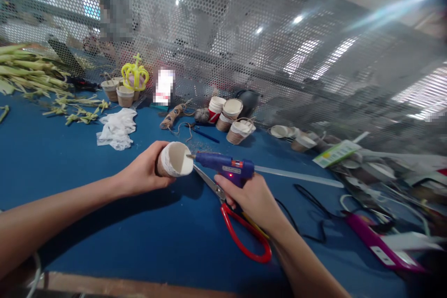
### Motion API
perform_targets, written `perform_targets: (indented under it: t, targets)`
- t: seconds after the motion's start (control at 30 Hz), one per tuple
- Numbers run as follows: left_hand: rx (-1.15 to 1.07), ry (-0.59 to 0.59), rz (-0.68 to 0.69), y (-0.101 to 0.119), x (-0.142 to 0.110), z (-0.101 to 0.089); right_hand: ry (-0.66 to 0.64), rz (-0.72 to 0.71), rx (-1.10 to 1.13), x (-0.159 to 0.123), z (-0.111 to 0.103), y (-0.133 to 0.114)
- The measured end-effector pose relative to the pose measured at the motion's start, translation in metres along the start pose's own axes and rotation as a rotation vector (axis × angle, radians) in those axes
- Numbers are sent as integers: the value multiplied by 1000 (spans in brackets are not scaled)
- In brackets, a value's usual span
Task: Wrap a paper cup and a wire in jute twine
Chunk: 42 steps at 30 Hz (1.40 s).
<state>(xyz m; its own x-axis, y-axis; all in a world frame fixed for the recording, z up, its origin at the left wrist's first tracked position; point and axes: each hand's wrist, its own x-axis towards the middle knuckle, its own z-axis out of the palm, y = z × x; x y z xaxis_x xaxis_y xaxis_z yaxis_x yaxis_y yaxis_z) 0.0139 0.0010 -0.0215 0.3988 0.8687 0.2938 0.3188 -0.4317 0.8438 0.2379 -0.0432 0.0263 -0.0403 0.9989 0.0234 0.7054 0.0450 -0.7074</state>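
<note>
My left hand (148, 170) is wrapped round a small paper cup (174, 160) with a whitish band about its rim. The cup is tilted, its mouth facing up and to the right. In my right hand (249, 195) is a blue hot glue gun (223, 164) with a small red light lit. The nozzle is at the cup's right rim; whether it touches cannot be made out. A long clear glue stick (300, 176) runs out of the gun's back. Beneath the gun and my right hand lie scissors with red handles (240, 237), partly covered.
Along a perforated metal screen (195, 46) stand several wrapped cups (240, 130), a twine bundle (172, 116) and a yellow crown (135, 77). White cloth (118, 128) and dried plant strips (31, 70) lie left. A purple power strip (380, 244) and cords lie right on the blue table (139, 242).
</note>
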Motion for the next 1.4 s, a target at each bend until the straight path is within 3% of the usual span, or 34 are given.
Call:
perform_targets:
  t: [0.5, 0.6, 0.77, 0.87, 1.13, 1.4]
  targets:
    - [-43, -51, 5, 2, 0, -3, -18, -43, 154, -2, -8, -3]
    - [-115, -151, -22, 5, 0, -6, -24, -44, 165, -2, -10, 0]
    - [-321, -414, -92, 12, 0, -13, -104, -71, 221, 0, -18, 8]
    - [-343, -483, -119, 11, 1, -18, -132, -90, 216, 0, -23, 10]
    - [-306, -502, -96, 12, 2, -21, -204, -83, 68, -1, -25, 6]
    - [-239, -495, -60, 12, 2, -21, -207, -43, 92, -1, -25, 5]
